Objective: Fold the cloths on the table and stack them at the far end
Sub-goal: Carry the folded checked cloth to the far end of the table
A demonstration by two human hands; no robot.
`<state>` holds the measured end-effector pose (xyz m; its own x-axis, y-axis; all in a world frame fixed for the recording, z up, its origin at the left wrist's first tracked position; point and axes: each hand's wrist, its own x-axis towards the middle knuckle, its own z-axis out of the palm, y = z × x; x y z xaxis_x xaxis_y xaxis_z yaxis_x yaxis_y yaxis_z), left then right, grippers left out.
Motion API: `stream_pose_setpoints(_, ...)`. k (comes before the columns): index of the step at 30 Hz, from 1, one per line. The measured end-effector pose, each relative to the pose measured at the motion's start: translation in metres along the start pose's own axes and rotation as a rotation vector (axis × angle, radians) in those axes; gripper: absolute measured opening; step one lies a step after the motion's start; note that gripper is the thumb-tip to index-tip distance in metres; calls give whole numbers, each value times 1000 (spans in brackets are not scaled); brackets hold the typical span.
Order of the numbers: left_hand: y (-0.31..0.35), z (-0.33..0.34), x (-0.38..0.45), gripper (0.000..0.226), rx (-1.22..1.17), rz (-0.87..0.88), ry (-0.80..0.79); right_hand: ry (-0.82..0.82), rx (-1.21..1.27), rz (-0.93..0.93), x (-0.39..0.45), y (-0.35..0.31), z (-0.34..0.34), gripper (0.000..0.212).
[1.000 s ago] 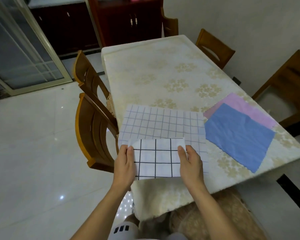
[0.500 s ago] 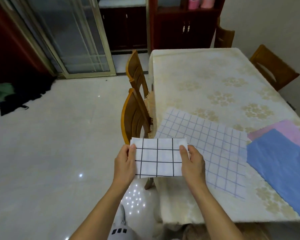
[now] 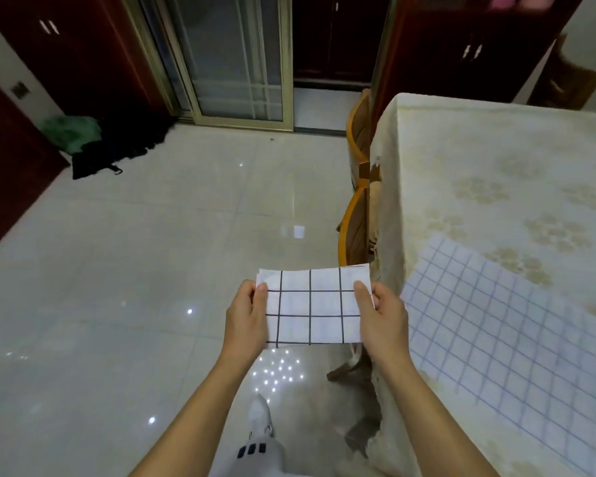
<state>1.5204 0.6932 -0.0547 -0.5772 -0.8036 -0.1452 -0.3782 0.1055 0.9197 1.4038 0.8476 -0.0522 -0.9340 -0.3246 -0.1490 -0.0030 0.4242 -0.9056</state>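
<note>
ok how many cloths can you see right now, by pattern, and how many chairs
Black-grid folded cloth, held off the table between left hand and right hand: 1
Blue-grid cloth, flat on the table: 1
Wooden chairs at the table's side: 2
Total: 4

The blue-checked cloth (image 3: 516, 325) runs off the right edge; both hands' fingers are hidden beneath the folded cloth (image 3: 312, 309).

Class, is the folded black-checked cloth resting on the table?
No: both hands, left and right, hold the folded cloth in the air over the floor, beside the table.
</note>
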Motion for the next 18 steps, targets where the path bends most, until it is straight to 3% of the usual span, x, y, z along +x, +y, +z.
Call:
stream_pose_setpoints(3, -8, -32, 36, 31, 12, -20, 5, -14, -7, -17, 15, -15, 45, 59)
stream_pose_setpoints(12, -22, -108, 126, 30, 25, -41, 21, -40, -8, -34, 46, -71, 146, 33)
stream_pose_setpoints(18, -20, -121, 159, 30, 16, -40, 29, -49, -5, -73, 70, -89, 172, 33)
